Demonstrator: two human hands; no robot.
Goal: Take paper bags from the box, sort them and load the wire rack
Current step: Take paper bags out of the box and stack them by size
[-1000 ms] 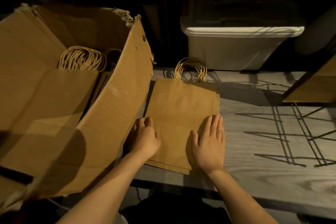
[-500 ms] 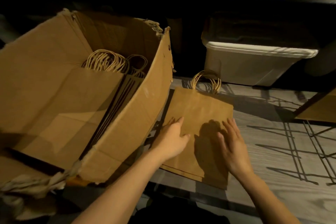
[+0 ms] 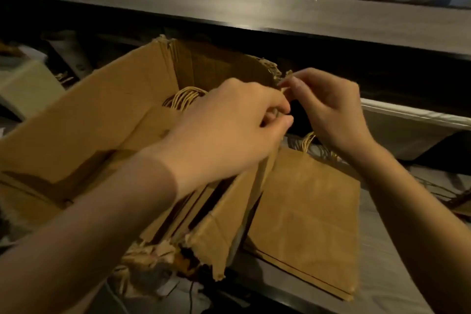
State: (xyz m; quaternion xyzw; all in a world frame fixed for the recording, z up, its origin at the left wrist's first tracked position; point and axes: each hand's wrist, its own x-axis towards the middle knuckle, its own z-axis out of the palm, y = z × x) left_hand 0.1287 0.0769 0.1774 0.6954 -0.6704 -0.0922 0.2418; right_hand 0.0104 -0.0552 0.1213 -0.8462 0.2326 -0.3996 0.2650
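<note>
Bags seemed light and floppy, so we'd take the twine handles. Left hand and right hand curled at 12 o'clock, couldn't tell what either grip held.

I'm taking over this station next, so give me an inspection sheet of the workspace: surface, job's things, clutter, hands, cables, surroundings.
Surface: grey wood-grain table.
Job's things: torn cardboard box holding paper bags with twine handles; flat bag stack on the table beside the box.
Clutter: shredded cardboard scraps at the box's near corner.
Hands: left hand curled over the box's right wall; right hand has fingertips at the torn far corner; what either holds is unclear.
Cables: possibly a thin dark cord below the table edge.
Surroundings: white bin behind the table; long counter above.
</note>
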